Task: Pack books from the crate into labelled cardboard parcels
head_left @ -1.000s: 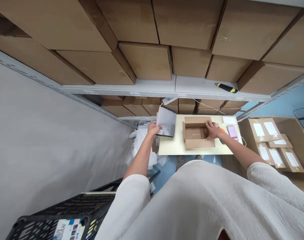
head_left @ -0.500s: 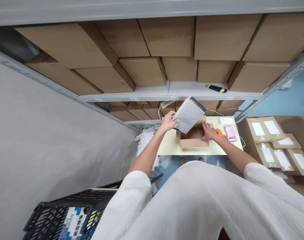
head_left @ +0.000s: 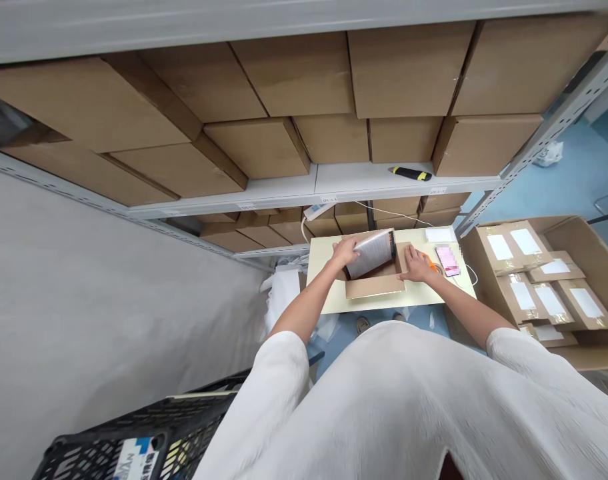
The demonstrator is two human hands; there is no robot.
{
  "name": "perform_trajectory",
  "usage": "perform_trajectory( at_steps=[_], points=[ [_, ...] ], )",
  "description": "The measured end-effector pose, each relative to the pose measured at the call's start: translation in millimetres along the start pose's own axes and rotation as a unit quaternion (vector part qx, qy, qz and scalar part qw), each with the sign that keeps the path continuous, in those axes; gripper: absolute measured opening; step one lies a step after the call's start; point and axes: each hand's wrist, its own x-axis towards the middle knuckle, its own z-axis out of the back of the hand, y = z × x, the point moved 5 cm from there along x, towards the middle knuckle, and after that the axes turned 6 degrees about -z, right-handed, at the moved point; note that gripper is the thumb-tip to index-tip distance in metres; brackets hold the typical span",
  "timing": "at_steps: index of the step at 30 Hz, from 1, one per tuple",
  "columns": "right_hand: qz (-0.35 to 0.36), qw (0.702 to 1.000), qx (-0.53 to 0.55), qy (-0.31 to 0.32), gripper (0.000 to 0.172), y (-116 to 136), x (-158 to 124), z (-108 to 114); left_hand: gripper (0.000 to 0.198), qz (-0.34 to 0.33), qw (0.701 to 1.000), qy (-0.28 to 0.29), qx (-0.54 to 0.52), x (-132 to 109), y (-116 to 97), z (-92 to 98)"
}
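A small open cardboard box [head_left: 374, 287] sits on a pale yellow table [head_left: 329, 303]. My left hand [head_left: 345, 251] grips a flat item in a clear wrapper [head_left: 370, 252] and holds it tilted into the box's opening. My right hand [head_left: 415, 264] lies on the box's right wall, fingers resting on the cardboard. Just right of that hand lie an orange object [head_left: 431, 263] and a pink phone [head_left: 447, 260].
Grey metal shelves [head_left: 334, 183] stacked with brown cartons rise behind the table; a black-and-yellow cutter [head_left: 410, 174] lies on one. A large carton of taped parcels [head_left: 539, 280] stands at right. A black plastic crate [head_left: 134, 437] is at lower left, white packing material [head_left: 284, 297] beside the table.
My left hand carried the wrapped item from left of the table up over the box and lowered it into the opening. My right hand stayed on the box.
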Motion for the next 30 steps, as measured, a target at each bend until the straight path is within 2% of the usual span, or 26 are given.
perform_trajectory(
  at_steps=[4,6,10,13,15,17,20,22,25,27,30],
  points=[
    [0.010,1.000,-0.002,-0.010,0.129,4.7,-2.5,6.6,0.030,0.018,0.998,0.041,0.042,-1.6,-7.7,-24.1],
    [0.019,0.999,0.000,-0.026,0.127,7.7,-4.3,12.1,0.031,0.002,0.998,0.032,0.047,-7.9,-12.3,-30.7],
    [0.028,0.995,0.047,-0.083,0.113,11.4,-6.3,27.7,0.029,-0.024,0.997,-0.062,0.030,-26.5,-7.5,-21.1],
    [0.026,0.984,0.128,-0.124,0.099,11.5,-6.3,39.2,0.035,0.018,0.989,-0.144,0.009,-44.9,13.9,-7.5],
    [0.019,0.972,0.189,-0.142,0.093,11.7,-6.1,44.4,0.045,0.062,0.983,-0.169,-0.031,-58.6,30.6,-6.1],
    [0.013,0.961,0.238,-0.141,0.086,14.1,-5.4,46.2,0.059,0.071,0.981,-0.154,-0.093,-71.3,40.8,-13.6],
    [0.025,0.957,0.271,-0.095,0.074,24.7,-2.1,42.6,0.086,-0.004,0.987,-0.090,-0.135,-86.9,37.9,-31.7],
    [0.041,0.962,0.261,-0.067,0.068,32.8,1.1,39.1,0.112,-0.053,0.994,-0.029,-0.093,-95.2,31.6,-44.8],
    [0.058,0.969,0.229,-0.068,0.062,39.7,6.1,36.6,0.142,-0.090,0.994,0.060,-0.004,-102.7,25.9,-63.7],
    [0.066,0.972,0.215,-0.074,0.058,40.6,8.9,36.0,0.146,-0.101,0.991,0.087,0.034,-103.6,24.4,-72.2],
    [0.071,0.976,0.194,-0.071,0.055,39.5,12.7,35.3,0.130,-0.104,0.990,0.075,0.058,-100.2,23.6,-75.8]
  ],
)
